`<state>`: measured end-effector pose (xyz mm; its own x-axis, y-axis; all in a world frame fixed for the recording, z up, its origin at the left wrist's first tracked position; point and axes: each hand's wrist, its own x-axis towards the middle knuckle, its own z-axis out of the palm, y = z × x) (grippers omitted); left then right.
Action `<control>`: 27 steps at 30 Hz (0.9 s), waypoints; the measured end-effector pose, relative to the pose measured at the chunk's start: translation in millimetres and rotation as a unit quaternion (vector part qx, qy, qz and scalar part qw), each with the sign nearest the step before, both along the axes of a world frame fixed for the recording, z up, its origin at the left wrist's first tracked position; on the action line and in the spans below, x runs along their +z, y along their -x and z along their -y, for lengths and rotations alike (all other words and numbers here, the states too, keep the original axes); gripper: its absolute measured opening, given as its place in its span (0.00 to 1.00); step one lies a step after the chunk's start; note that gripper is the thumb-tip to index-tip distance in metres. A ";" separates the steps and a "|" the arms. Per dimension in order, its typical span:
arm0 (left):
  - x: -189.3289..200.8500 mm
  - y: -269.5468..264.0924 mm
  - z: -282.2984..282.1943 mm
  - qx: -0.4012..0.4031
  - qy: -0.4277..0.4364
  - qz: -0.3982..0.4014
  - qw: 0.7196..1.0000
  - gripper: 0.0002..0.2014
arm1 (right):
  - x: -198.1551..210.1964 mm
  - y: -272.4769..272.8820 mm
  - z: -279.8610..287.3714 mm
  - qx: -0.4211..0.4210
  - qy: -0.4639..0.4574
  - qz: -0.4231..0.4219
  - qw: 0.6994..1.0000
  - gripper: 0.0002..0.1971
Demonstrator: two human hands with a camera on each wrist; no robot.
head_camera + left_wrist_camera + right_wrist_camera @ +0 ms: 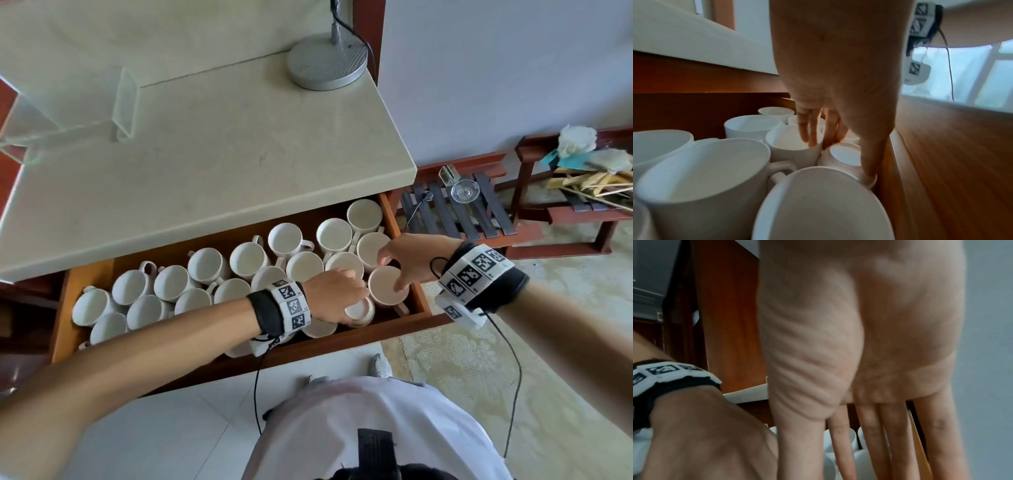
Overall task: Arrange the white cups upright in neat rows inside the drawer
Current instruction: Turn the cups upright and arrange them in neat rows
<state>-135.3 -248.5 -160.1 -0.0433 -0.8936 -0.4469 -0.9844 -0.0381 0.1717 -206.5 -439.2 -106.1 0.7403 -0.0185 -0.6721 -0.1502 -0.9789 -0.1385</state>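
Note:
An open wooden drawer [419,294] holds several white cups, most of them upright in rough rows [239,260]. Near the front right corner one cup [359,312] lies bottom up. My left hand [358,301] grips it from above; in the left wrist view its fingers [810,134] and thumb curl round the inverted cup [845,156]. My right hand [390,270] hovers over the right end, fingers spread and straight, its thumb touching the rim of an upright cup [383,284]. In the right wrist view the straight fingers [898,439] point down at cups.
A pale countertop [205,154] overhangs the back of the drawer, carrying a round lamp base [327,63] and a clear acrylic stand [125,106]. To the right stands a low wooden rack [462,212] with a glass dish. The drawer's front panel [951,162] lies close beside my left thumb.

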 end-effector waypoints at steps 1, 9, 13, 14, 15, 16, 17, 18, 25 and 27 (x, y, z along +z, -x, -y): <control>-2.0 3.3 4.1 -0.008 -0.005 0.016 1.000 0.25 | -0.8 -0.4 1.4 0.000 0.000 0.003 1.000 0.37; -1.6 19.8 22.8 -0.025 -0.058 0.113 0.992 0.23 | -3.7 -6.6 10.3 0.006 -0.020 0.032 0.999 0.38; -0.4 20.4 25.4 -0.017 -0.057 0.130 0.990 0.24 | -5.9 -8.4 10.9 0.011 -0.017 0.063 0.998 0.35; 0.6 20.4 26.3 -0.018 -0.063 0.135 0.989 0.24 | -6.3 -8.7 10.2 0.012 -0.014 0.069 0.997 0.34; 2.2 21.0 27.3 -0.020 -0.071 0.138 0.988 0.24 | -6.0 -8.8 9.2 0.014 -0.012 0.075 0.997 0.33; 3.8 21.9 27.6 -0.022 -0.078 0.138 0.987 0.23 | -5.5 -9.1 8.3 0.013 -0.010 0.080 0.997 0.31; 4.6 22.3 27.2 -0.024 -0.082 0.133 0.987 0.23 | -5.1 -9.3 7.6 0.011 -0.010 0.085 0.996 0.29; 4.2 22.1 25.7 -0.024 -0.085 0.129 0.988 0.23 | -5.4 -9.0 6.6 0.009 -0.009 0.089 0.996 0.28; 6.7 23.9 26.4 -0.027 -0.067 0.125 0.989 0.20 | 4.3 -10.9 -1.3 0.002 0.002 0.087 0.996 0.25; 5.9 22.3 27.0 -0.029 -0.060 0.121 0.990 0.22 | 10.1 -12.0 -1.1 -0.010 0.000 0.099 0.995 0.25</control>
<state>-157.5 -275.5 -154.2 0.0283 -0.8325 -0.5534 -0.9973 0.0138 -0.0716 -194.5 -438.1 -96.0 0.8582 -0.0346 -0.5122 -0.1387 -0.9762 -0.1665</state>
